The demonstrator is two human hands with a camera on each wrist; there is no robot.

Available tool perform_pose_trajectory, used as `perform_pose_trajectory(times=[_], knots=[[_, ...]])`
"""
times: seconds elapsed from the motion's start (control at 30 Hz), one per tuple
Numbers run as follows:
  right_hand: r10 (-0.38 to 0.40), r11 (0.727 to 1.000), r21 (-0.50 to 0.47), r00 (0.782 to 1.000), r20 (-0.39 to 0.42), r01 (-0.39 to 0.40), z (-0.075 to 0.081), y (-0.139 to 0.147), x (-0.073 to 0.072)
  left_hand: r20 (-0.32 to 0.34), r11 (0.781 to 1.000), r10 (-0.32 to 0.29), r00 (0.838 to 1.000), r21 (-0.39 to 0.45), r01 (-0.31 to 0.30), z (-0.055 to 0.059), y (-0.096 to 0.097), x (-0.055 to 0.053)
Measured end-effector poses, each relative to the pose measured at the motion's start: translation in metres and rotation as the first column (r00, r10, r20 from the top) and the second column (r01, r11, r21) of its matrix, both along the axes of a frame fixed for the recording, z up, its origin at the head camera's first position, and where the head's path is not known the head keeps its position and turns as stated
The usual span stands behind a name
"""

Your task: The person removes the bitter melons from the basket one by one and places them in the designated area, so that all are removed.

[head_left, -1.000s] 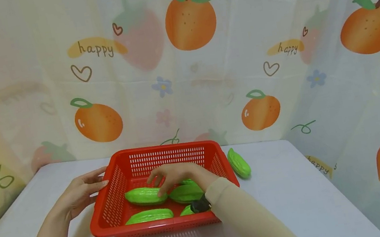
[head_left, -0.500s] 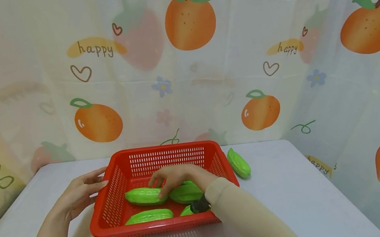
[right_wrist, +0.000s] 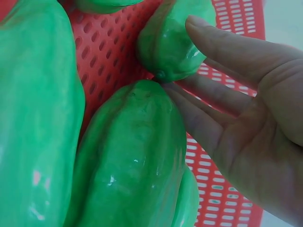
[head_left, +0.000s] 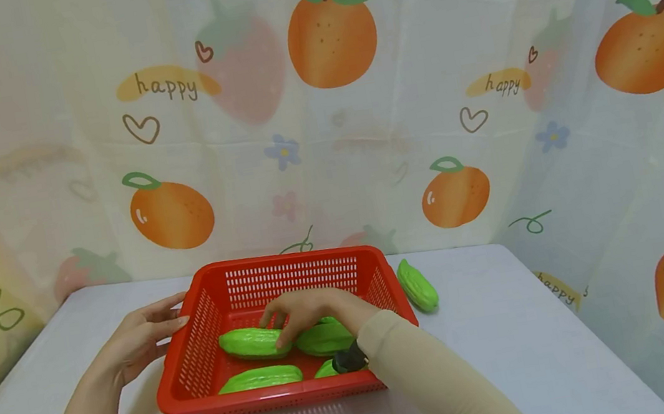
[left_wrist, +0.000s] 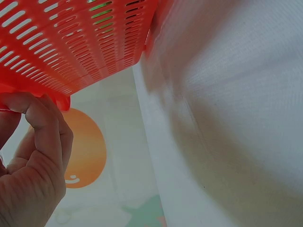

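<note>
A red plastic basket [head_left: 270,393] with slotted walls holds several glossy green, ridged bitter melons. On its left side, my left hand [head_left: 138,340] grips the rim with thumb and curled fingers, close up in the left wrist view. Inside the basket, my right hand [head_left: 311,306] pinches the right end of the back-left bitter melon [head_left: 248,342]. The right wrist view has the thumb on top of that melon [right_wrist: 173,40] and the other fingers behind it. A second melon [head_left: 323,339] lies under the right hand, and another [head_left: 261,377] lies near the front wall.
One more bitter melon [head_left: 418,286] lies outside the basket, by its right wall, on the white-covered table [head_left: 509,338]. A fruit-printed curtain [head_left: 329,186] hangs behind the table and along its right side. The right forearm crosses the basket's front-right corner.
My right hand has sunk very slightly over the pinched melon, and its fingers stay around the end. The left hand and the basket keep their places.
</note>
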State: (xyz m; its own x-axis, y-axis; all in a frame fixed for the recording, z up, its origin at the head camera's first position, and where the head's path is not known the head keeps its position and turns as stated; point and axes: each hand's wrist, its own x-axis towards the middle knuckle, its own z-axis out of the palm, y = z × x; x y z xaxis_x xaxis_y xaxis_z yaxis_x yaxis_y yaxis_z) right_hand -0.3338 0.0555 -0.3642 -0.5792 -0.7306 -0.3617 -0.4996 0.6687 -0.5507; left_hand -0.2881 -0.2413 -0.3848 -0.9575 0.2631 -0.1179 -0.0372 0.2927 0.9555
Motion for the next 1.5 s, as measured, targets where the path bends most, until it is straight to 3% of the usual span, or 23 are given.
perform_pose_trajectory(times=[0.5, 0.83, 1.5], knots=[[0.012, 1.0, 0.021, 1.0, -0.008, -0.012, 0.0, -0.001, 0.001, 0.006, 1.0, 0.008, 1.0, -0.004, -0.008, 0.0, 0.0, 0.0], [0.015, 1.0, -0.005, 0.997, -0.072, -0.016, 0.001, -0.003, -0.001, 0.006, 1.0, 0.012, 1.0, -0.004, -0.012, -0.001, -0.001, 0.001], [-0.126, 0.988, -0.114, 0.978, -0.168, 0.108, 0.015, 0.004, -0.005, 0.0, 1.0, 0.009, 1.0, -0.005, -0.009, 0.0, 0.001, 0.001]])
